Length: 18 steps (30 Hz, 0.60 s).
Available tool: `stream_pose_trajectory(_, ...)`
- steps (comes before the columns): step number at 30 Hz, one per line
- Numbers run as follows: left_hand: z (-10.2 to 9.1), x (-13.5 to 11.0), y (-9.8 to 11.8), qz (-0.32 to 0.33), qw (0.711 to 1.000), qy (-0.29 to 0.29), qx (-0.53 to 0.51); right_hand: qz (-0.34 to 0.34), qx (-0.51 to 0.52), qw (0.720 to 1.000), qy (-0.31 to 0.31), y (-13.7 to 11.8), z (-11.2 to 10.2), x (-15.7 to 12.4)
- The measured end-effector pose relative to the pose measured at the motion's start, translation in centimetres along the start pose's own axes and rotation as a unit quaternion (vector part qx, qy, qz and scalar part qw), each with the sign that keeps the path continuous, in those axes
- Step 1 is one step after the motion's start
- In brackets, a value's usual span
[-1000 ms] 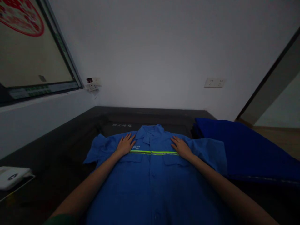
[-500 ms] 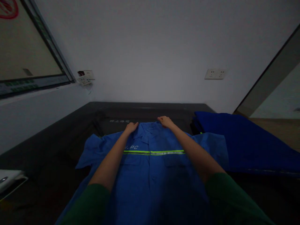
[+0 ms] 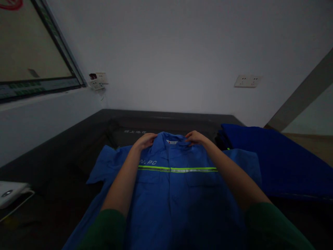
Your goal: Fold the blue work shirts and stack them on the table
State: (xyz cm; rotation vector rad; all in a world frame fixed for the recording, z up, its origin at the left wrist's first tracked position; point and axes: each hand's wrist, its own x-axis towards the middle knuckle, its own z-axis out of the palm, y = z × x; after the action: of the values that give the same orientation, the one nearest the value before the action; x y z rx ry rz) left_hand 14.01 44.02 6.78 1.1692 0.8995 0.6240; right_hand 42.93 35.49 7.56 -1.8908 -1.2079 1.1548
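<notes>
A blue short-sleeved work shirt (image 3: 171,194) with a yellow-green reflective stripe across the chest lies front-up on a dark table (image 3: 78,139). My left hand (image 3: 145,140) grips the left side of the collar, fingers curled over the cloth. My right hand (image 3: 195,138) pinches the right side of the collar. A small label shows inside the lifted collar between both hands. Green sleeves cover my forearms near the bottom of the view.
A stack of dark blue folded cloth (image 3: 273,159) lies to the right of the shirt. A white device (image 3: 11,192) sits at the table's left edge. Wall sockets (image 3: 247,81) are on the back wall, and a window frame (image 3: 39,83) is at left.
My hands slid from the shirt's chest up to the collar, then closed on it and lifted it so the inner label shows.
</notes>
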Motion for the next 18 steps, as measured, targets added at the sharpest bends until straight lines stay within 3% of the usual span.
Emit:
stream_pose_trajectory(4, -0.5, -1.3, 0.4, -0.038, 0.999, -0.024, -0.003, 0.019, 0.083, 0.996, -0.037, 1.2, -0.9, -1.6)
stream_pose_trajectory(11, 0.2, -2.1, 0.8, -0.043, 0.993, -0.073, 0.085, 0.027, 0.184, 0.982, -0.027, 2.4, -1.4, -4.0)
stream_pose_trajectory(18, -0.2, -1.0, 0.1, -0.009, 0.988, -0.034, 0.147, 0.048, 0.244, 0.967, -0.054, 3.0, -1.3, -5.2)
